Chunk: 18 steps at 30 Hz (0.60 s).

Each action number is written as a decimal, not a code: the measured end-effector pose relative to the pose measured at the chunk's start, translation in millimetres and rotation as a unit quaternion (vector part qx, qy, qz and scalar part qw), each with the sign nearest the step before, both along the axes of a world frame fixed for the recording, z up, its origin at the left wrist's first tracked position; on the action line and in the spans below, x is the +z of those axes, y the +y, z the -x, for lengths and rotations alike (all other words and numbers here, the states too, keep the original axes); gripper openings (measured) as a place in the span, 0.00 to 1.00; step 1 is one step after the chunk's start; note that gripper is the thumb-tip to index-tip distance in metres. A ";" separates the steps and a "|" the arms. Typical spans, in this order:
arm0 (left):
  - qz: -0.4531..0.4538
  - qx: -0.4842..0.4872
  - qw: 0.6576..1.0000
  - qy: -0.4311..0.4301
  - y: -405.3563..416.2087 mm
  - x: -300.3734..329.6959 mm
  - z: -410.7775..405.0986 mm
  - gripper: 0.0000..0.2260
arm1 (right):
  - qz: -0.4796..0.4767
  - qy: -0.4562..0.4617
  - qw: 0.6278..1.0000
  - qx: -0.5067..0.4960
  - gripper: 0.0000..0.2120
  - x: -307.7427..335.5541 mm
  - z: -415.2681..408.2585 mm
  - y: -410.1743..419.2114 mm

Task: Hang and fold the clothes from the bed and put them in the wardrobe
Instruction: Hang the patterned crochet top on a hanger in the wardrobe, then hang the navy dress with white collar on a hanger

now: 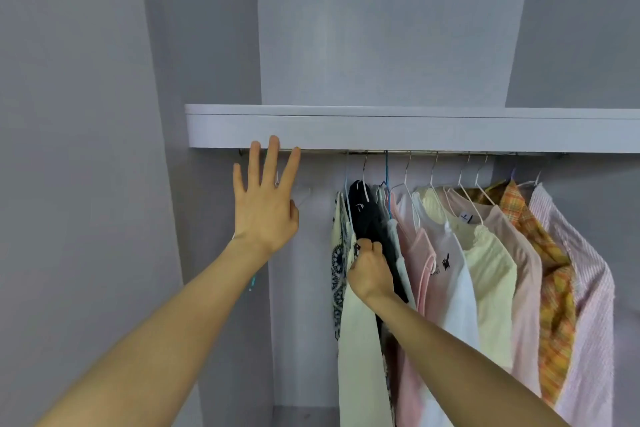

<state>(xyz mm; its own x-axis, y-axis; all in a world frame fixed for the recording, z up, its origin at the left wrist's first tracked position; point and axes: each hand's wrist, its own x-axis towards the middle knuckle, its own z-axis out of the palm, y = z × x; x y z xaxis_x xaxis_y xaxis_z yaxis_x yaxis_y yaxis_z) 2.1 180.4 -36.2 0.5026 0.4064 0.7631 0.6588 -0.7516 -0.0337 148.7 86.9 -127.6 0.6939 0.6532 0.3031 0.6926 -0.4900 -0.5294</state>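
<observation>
Several garments hang on wire hangers from the wardrobe rail (450,151). From the left they are a patterned piece (337,253), a cream garment (360,357), a black garment (367,215), pink (415,260), white (450,270) and pale yellow (491,263) tops, an orange plaid shirt (554,288) and a pink striped shirt (588,305). My right hand (370,270) grips the black garment's fabric. My left hand (265,198) is raised with straight, spread fingers, its fingertips at the lower front edge of the shelf (415,130). A white hanger (301,196) shows just behind that hand.
The wardrobe's grey side panel (86,149) stands at the left. Above the shelf is an open compartment (391,28) with bare walls. The rail section left of the clothes, behind my left hand, carries no garments. The bed is out of view.
</observation>
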 end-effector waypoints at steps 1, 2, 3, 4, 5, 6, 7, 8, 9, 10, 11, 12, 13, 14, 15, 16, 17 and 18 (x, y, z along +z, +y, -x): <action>0.021 -0.008 1.000 0.004 -5.7 -4.5 2.5 0.36 | 0.001 -0.007 1.000 0.004 0.21 0.1 3.6 -7.9; 0.043 -0.016 0.999 0.005 -12.1 -10.1 5.7 0.35 | -0.001 -0.014 1.000 0.006 0.21 -0.9 7.9 -16.1; 0.065 -0.023 0.998 0.002 -18.4 -15.9 8.9 0.34 | -0.007 -0.017 1.000 0.011 0.21 -1.0 12.3 -23.8; 0.088 -0.030 0.996 -0.002 -26.2 -21.6 13.0 0.33 | -0.017 -0.012 1.000 0.020 0.20 -1.0 17.4 -32.3; 0.114 -0.037 0.993 -0.007 -36.2 -28.6 18.9 0.32 | -0.025 -0.001 0.999 0.032 0.20 -2.7 24.9 -43.3; 0.133 -0.045 0.990 -0.014 -42.9 -34.3 22.8 0.31 | -0.036 0.004 0.998 0.047 0.19 -2.9 30.1 -50.9; 0.160 -0.045 0.986 -0.013 -54.7 -43.3 30.1 0.30 | -0.039 0.019 0.997 0.064 0.19 -6.5 39.3 -64.1; 0.181 -0.047 0.982 -0.017 -62.6 -49.9 34.9 0.29 | -0.045 0.028 0.995 0.079 0.18 -7.5 45.4 -72.5; 0.204 -0.043 0.978 -0.014 -72.9 -60.0 42.3 0.28 | -0.044 0.041 0.994 0.096 0.17 -12.8 53.1 -83.3; 0.225 -0.039 0.973 -0.012 -82.1 -68.8 49.4 0.27 | -0.042 0.052 0.992 0.110 0.16 -17.2 60.0 -92.1; 0.245 -0.034 0.969 -0.012 -91.1 -78.6 57.3 0.26 | -0.042 0.067 0.989 0.123 0.15 -22.6 66.7 -100.9; 0.265 -0.028 0.964 -0.015 -99.7 -87.4 64.3 0.25 | -0.039 0.086 0.986 0.135 0.14 -27.2 72.7 -108.0; 0.289 -0.020 0.957 -0.020 -109.4 -96.8 71.8 0.24 | -0.032 0.112 0.982 0.152 0.13 -32.0 79.7 -115.0; 0.313 -0.007 0.949 -0.023 -121.5 -108.2 82.0 0.23 | -0.015 0.139 0.976 0.169 0.12 -39.6 88.4 -122.4; 0.331 0.001 0.943 -0.027 -130.9 -119.0 90.1 0.22 | 0.000 0.159 0.970 0.183 0.11 -46.6 95.3 -128.1; 0.345 0.010 0.938 -0.029 -140.7 -130.4 99.4 0.21 | 0.011 0.175 0.965 0.194 0.10 -54.4 102.5 -134.2; 0.361 0.023 0.932 -0.032 -151.8 -142.3 110.1 0.20 | 0.025 0.191 0.959 0.208 0.10 -63.2 109.8 -140.7; 0.373 0.036 0.926 -0.036 -160.7 -152.2 118.9 0.20 | 0.041 0.205 0.952 0.224 0.10 -70.4 115.4 -145.2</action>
<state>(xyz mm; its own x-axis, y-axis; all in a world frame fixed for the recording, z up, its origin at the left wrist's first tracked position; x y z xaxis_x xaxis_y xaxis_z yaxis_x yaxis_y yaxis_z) -116.9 19.7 -188.4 0.4129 0.8645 0.2865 0.6877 -0.5022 0.5242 33.3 -58.4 -197.9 0.3890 0.9212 0.0021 0.5855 -0.2454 -0.7727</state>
